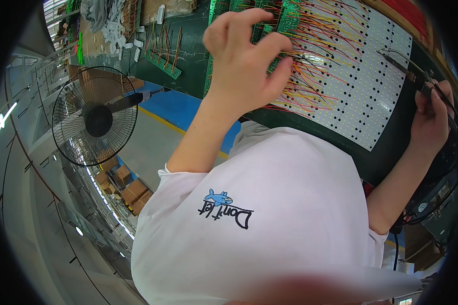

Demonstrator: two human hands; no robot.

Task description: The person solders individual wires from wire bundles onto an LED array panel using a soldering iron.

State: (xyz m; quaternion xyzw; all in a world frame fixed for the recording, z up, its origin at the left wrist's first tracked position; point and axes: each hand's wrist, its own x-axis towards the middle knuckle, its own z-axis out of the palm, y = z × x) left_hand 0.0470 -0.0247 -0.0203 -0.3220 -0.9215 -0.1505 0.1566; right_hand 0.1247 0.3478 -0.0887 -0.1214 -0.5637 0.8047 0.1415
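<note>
My left hand is over a row of green circuit board strips, its fingers bent and apart. Thumb and index tips lie close to the strips and wires, with a small gap between them and nothing visible in it. Thin red, yellow and black wires fan out rightward from the strips. They lie across a white panel dotted with black and yellowish spots. At the panel's right edge my right hand is closed round a soldering iron. A thin curved metal tube runs beside its tip, which points left over the panel.
A separate green strip with wires lies on the dark green table at left. Small white parts are heaped beyond it. A black fan stands beside the table. Cartons sit on the floor behind. Dark cables hang at right.
</note>
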